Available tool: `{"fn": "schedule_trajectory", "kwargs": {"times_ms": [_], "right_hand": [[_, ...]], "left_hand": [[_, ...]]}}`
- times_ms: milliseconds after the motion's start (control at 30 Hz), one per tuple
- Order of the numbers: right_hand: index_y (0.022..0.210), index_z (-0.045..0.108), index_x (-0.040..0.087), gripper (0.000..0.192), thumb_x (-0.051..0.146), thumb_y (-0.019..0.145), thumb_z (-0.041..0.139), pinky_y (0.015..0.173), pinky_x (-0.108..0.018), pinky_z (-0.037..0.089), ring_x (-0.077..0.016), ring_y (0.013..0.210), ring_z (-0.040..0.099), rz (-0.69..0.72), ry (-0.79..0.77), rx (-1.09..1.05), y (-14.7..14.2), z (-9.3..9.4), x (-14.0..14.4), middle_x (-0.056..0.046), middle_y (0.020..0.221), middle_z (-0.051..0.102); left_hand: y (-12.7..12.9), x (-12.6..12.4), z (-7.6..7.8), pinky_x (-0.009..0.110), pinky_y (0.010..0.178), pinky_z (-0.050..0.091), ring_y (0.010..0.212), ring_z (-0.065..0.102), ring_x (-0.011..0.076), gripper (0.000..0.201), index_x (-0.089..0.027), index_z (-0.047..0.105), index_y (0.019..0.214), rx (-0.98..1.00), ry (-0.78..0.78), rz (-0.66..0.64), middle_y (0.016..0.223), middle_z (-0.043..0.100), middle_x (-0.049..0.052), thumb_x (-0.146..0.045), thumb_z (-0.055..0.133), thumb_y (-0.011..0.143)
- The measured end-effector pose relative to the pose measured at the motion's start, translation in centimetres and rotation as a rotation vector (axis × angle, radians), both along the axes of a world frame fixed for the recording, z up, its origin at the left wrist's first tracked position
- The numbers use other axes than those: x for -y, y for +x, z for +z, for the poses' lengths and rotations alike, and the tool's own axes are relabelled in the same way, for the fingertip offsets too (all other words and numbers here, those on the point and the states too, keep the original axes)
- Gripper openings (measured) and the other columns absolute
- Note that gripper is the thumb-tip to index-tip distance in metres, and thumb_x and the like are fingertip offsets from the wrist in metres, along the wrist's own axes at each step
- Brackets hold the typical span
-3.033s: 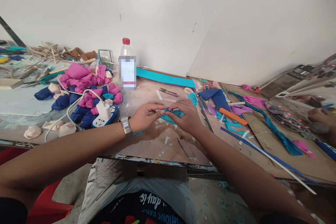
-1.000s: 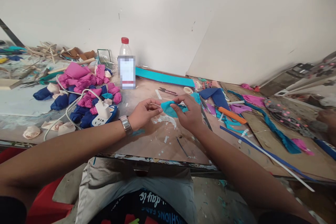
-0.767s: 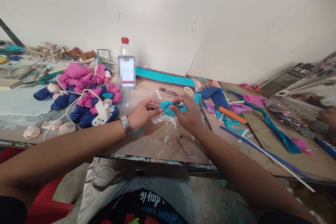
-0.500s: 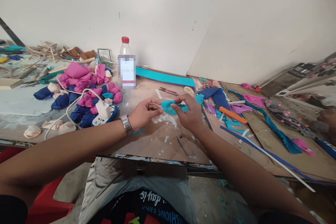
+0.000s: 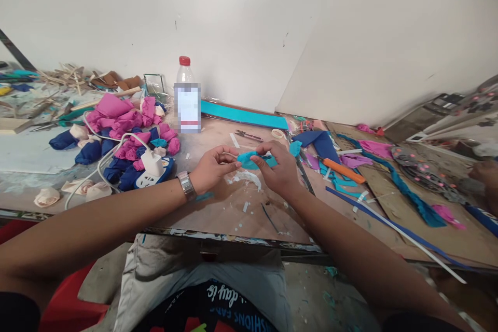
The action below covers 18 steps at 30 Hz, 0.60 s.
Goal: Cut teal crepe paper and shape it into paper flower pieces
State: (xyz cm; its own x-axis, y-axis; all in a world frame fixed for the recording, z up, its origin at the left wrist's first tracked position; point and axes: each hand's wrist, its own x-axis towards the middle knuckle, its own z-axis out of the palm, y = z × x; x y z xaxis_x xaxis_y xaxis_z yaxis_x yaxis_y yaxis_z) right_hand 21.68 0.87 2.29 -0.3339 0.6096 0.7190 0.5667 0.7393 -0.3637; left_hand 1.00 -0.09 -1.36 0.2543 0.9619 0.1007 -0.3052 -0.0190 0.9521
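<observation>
My left hand [image 5: 212,168] and my right hand [image 5: 278,168] meet over the middle of the worktable [image 5: 233,212]. Between their fingertips is a small teal cloth piece [image 5: 249,160], lifted just off the surface. My right thumb and fingers pinch its right side; my left fingertips pinch its left end. A metal watch [image 5: 185,185] sits on my left wrist. A smear of white glue [image 5: 245,177] lies on the table right below the cloth.
A pile of pink and navy cloth rolls [image 5: 124,137] and a white power strip [image 5: 151,171] lie at left. A red-capped bottle [image 5: 187,96] stands behind. A teal strip [image 5: 245,115], small scissors [image 5: 249,136], an orange cutter [image 5: 344,171] and cloth scraps lie at right. Another person's hand [image 5: 482,174] is at far right.
Three seconds ago both hands pressed the teal piece against the table. Since then they lifted it and opened it out, then folded it narrower between the fingertips.
</observation>
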Motion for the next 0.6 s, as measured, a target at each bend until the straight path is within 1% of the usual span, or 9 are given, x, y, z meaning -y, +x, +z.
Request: {"fn": "schedule_trajectory", "kwargs": {"times_ms": [200,333,400,533,600], "right_hand": [[0.090,0.063,0.023,0.027,0.049,0.097,0.062,0.081,-0.039,0.048,-0.0223,0.084,0.063,-0.022,-0.034,-0.007,-0.03,-0.17,-0.05,-0.005,0.086,0.068],[0.090,0.063,0.023,0.027,0.049,0.097,0.062,0.080,-0.038,0.048,-0.0219,0.082,0.063,-0.011,-0.035,-0.009,-0.09,-0.21,-0.09,-0.004,0.086,0.069],[0.090,0.063,0.023,0.027,0.050,0.097,0.062,0.080,-0.038,0.048,-0.0221,0.083,0.063,-0.004,-0.036,0.007,-0.08,-0.25,-0.16,-0.004,0.086,0.069],[0.089,0.065,0.024,0.029,0.052,0.095,0.064,0.083,-0.039,0.047,-0.0227,0.085,0.064,0.027,-0.037,0.063,0.02,-0.53,-0.44,-0.004,0.087,0.071],[0.089,0.066,0.024,0.029,0.052,0.093,0.067,0.084,-0.039,0.047,-0.0225,0.085,0.065,0.055,-0.041,0.088,0.09,-0.70,-0.57,-0.003,0.086,0.072]], "left_hand": [[0.00,-0.04,-0.08,0.025,0.065,0.046,0.068,0.060,0.0112,0.041,-0.016,0.064,0.098,-0.023,-0.004,-0.014,0.080,0.069,0.000,-0.035,0.088,0.070],[0.02,-0.04,-0.10,0.026,0.068,0.046,0.071,0.059,0.0116,0.035,-0.016,0.064,0.098,-0.049,0.012,-0.020,0.081,0.067,0.000,-0.032,0.084,0.074],[-0.03,-0.01,-0.13,0.027,0.073,0.048,0.076,0.059,0.0127,0.031,-0.016,0.065,0.101,-0.114,0.057,0.005,0.088,0.066,0.002,-0.028,0.079,0.076],[-0.16,0.24,-0.04,0.030,0.081,0.049,0.094,0.058,0.0168,0.034,-0.018,0.065,0.108,-0.235,0.212,0.107,0.111,0.064,0.007,-0.026,0.076,0.077],[-0.16,0.48,0.11,0.030,0.082,0.049,0.100,0.058,0.0187,0.036,-0.020,0.063,0.114,-0.264,0.282,0.100,0.117,0.065,0.008,-0.028,0.075,0.081]]}}
